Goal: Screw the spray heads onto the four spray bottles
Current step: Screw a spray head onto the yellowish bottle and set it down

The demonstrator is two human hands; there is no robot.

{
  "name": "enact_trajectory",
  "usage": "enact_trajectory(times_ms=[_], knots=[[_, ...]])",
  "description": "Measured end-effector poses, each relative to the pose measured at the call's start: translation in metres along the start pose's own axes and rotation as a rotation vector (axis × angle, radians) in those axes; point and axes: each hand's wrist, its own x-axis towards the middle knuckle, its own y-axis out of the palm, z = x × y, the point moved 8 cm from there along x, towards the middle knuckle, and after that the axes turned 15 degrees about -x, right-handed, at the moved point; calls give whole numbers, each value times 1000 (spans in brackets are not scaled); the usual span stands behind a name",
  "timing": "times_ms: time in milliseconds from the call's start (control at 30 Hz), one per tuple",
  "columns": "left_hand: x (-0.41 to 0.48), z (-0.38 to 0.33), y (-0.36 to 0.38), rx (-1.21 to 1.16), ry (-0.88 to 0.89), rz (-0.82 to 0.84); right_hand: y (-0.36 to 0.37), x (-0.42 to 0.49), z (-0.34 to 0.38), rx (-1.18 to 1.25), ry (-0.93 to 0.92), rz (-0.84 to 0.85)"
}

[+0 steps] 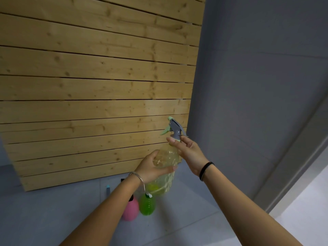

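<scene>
Both forearms reach up: left hand clamps the yellow bottle midair above the floor, right hand pinches its spray head collar, which may cross-thread if tilted.

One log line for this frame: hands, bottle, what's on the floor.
left hand: holds yellow bottle | right hand: fingers at spray head collar | floor: pink bottle, green bottle

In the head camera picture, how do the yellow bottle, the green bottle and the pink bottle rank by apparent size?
1. yellow bottle, though it is held nearer the camera.
2. pink bottle and green bottle: alike, both partly hidden, so unranked.
</scene>
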Motion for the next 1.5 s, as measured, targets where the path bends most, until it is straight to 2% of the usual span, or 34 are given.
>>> enact_trajectory(times_ms=[67,100,267,300,433,500,667,833,1033,1133,1200,1300,1433,1500], knots=[[-1,3,0,-16,-42,45,4,-2,1,51,15,123],[-2,5,0,-22,-53,55,3,-2,-1,50,13,129],[-3,9,2,-74,-64,62,-8,0,-1,-3,12,-104],[-3,10,3,-81,-75,69,-8,1,-1,-17,6,-88],[-3,12,4,-96,-127,121,5,-1,-1,-1,-11,169],[-3,13,5,-82,-132,137,4,-1,-3,-2,-16,161],[2,8,-3,-74,-48,32,2,2,-2,39,-22,-25],[8,0,-9,51,62,-79,2,4,4,37,-62,-100],[11,3,-13,140,105,-124,3,3,2,12,-67,-75],[16,11,-17,176,119,-145,8,7,3,-59,-45,54],[20,21,-19,180,105,-162,8,13,-4,-125,33,89],[27,43,-18,212,90,-133,5,25,-20,-153,167,-2],[46,78,-27,271,-27,-73,5,48,-45,-246,194,-38],[57,105,-42,373,-129,-81,3,63,-70,-336,215,-28]])
